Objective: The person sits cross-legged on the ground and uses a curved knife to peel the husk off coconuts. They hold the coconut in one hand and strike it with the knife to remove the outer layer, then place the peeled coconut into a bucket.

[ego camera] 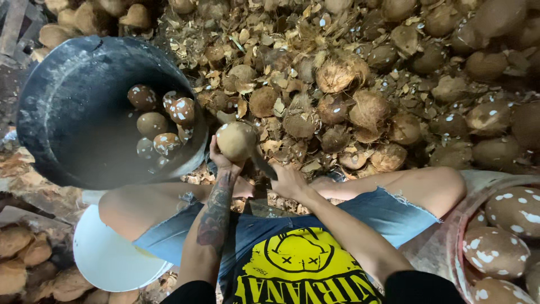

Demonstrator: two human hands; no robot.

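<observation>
My left hand (220,160) grips a brown peeled coconut (236,141) held up in front of my knees. My right hand (288,180) is closed on the handle of a dark knife (263,166), whose blade points up toward the coconut's underside. A big dark tub (50,107) stands just to the left, with several speckled peeled coconuts (160,121) floating in murky water. Beyond my hands lies a heap of hairy unpeeled coconuts (349,107) among husk scraps.
I sit with bare knees apart, in denim shorts and a black shirt with a yellow print. A pink basket (454,236) of peeled coconuts stands at the right. A white bucket (107,253) sits under my left thigh. More coconuts (34,259) lie bottom left.
</observation>
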